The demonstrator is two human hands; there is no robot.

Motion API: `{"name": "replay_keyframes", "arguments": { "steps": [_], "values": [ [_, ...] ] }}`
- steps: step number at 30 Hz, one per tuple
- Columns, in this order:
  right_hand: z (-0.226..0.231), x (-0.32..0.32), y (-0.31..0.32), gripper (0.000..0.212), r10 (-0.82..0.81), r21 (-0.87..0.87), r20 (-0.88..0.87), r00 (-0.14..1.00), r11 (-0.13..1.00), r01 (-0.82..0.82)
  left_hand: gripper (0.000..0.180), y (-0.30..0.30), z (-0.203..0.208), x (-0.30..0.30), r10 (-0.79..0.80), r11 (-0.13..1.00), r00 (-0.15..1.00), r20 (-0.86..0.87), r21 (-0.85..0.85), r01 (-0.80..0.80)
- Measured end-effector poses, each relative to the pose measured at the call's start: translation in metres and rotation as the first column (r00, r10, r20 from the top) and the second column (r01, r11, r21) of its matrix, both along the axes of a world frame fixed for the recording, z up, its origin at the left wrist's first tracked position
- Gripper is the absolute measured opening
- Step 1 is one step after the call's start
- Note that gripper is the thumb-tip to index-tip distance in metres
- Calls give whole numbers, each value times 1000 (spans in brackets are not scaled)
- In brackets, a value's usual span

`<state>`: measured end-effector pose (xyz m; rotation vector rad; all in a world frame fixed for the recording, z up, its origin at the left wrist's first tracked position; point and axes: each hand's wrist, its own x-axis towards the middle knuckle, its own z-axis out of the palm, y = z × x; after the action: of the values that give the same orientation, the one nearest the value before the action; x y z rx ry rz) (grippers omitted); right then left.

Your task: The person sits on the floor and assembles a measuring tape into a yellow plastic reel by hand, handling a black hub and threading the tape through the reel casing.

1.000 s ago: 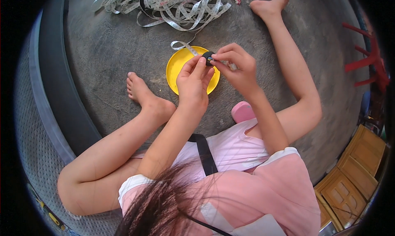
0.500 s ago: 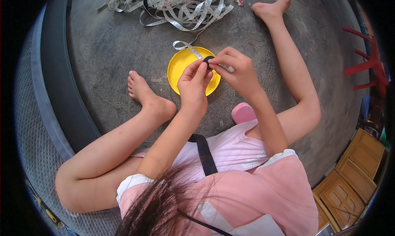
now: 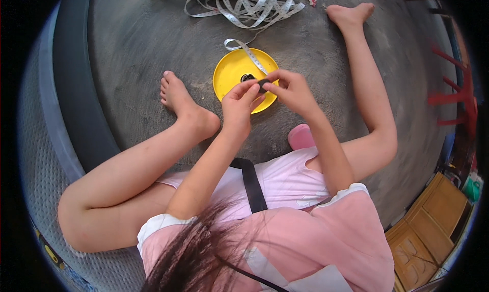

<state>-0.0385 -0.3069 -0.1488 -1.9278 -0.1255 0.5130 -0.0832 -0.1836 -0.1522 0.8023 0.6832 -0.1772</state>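
Observation:
Between the fingertips of both hands is a small round black piece [image 3: 263, 85], held over a shallow yellow plate [image 3: 227, 74]. My left hand [image 3: 236, 107] pinches it from the left, thumb on top. From the right, my right hand [image 3: 295, 93] has its thumb and fingers closed on the piece's edge. Just beyond my left fingertips, a shiny black round part [image 3: 247, 78] shows inside the plate. A white measuring tape [image 3: 258, 62] runs over the plate's far rim down to the right fingers, which hide its end.
A tangled heap of white measuring tapes [image 3: 244, 9] lies on the grey floor ahead. My bare legs flank the plate. A pink object [image 3: 301, 137] sits by my right thigh. Red chair parts [image 3: 456, 96] and a wooden cabinet [image 3: 428, 236] stand at right, a grey padded edge [image 3: 76, 88] at left.
The black piece has tipped, showing a flatter face, and sits slightly lower. A shiny black part now shows in the plate. The whole view has shifted a little.

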Motion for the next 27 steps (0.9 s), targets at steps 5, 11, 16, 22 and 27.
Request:
{"name": "replay_keyframes", "arguments": {
  "steps": [5, 11, 16, 22, 27],
  "values": [
    [-9, -15, 9, 16, 106, 11, -185, 977, 994, -106, 19, 27, 11, -36, -94, 953, 958, -273, 252, 165],
    [-24, -19, 12, 14, -85, -33, -106, 991, 996, 81, 19, 11, -6, -30, -79, 827, 996, -48, 554, 92],
    [-31, -25, 27, 15, -163, -84, -41, 986, 984, 159, 21, -4, -15, -28, -30, 875, 991, -128, 477, 88],
    [-15, -16, 34, 16, -125, -86, -83, 989, 989, 118, 22, 3, -9, -17, -41, 877, 991, -125, 471, 95],
    [-14, -15, 33, 16, -153, -133, -110, 982, 981, 138, 18, -2, -13, -15, -3, 907, 986, -170, 415, 74]
  ]
}}
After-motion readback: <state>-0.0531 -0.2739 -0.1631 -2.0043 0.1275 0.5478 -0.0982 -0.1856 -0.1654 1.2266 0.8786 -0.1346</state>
